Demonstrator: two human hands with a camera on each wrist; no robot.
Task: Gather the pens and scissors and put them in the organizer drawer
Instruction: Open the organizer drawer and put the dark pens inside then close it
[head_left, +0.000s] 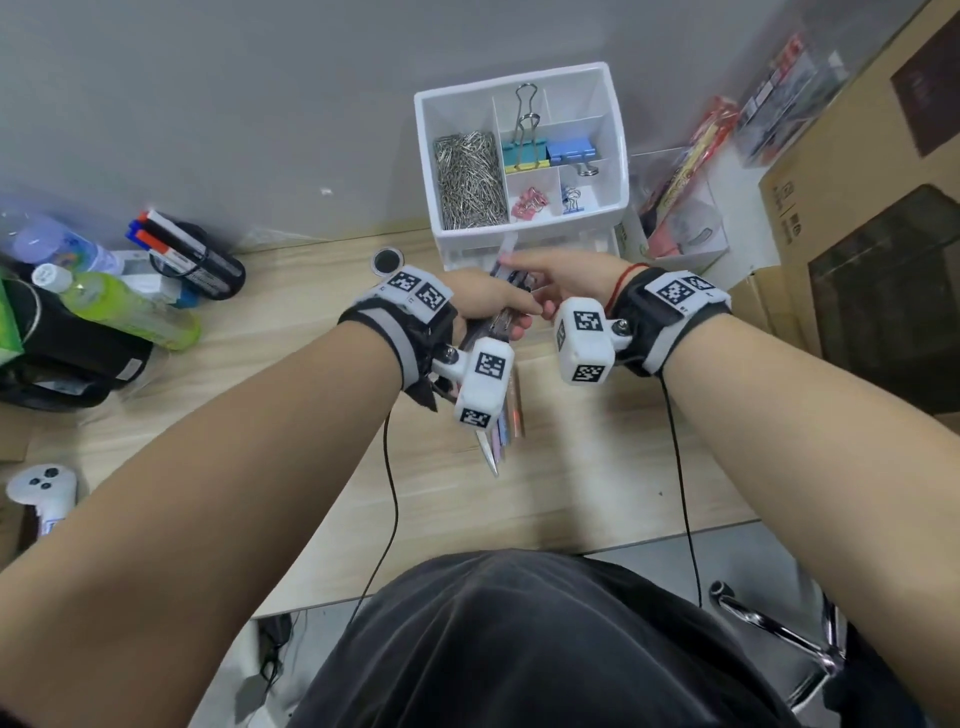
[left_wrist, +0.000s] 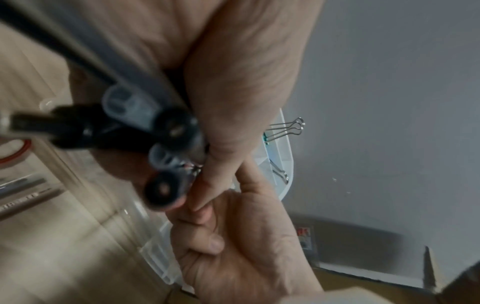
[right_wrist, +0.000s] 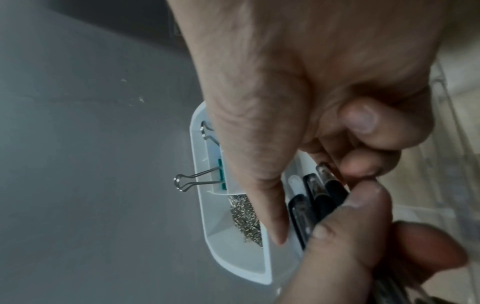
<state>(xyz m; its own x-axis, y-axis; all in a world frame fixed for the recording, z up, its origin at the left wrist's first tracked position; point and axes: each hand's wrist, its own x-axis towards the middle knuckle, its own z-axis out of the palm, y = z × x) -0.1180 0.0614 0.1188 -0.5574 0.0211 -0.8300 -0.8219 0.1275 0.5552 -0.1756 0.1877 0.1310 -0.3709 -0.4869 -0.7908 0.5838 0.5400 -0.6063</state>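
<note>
My left hand (head_left: 485, 304) grips a bundle of pens (head_left: 506, 415) and scissors (head_left: 488, 457) just above the wooden desk, the scissor blade pointing toward me. In the left wrist view the dark pen ends (left_wrist: 168, 127) and the black scissors handle (left_wrist: 72, 131) fill the grip. My right hand (head_left: 563, 275) meets the bundle's far end, index finger straight, thumb and other fingers curled onto the pen tips (right_wrist: 320, 185). The white organizer (head_left: 431, 171) stands right behind both hands. Its drawer front is mostly hidden by them.
The organizer top holds paper clips (head_left: 470, 182) and binder clips (head_left: 571, 150). A marker bundle (head_left: 176, 244), green bottle (head_left: 130, 312) and white controller (head_left: 41, 488) lie at the left. Cardboard boxes (head_left: 857, 208) and a clear bin (head_left: 675, 218) crowd the right.
</note>
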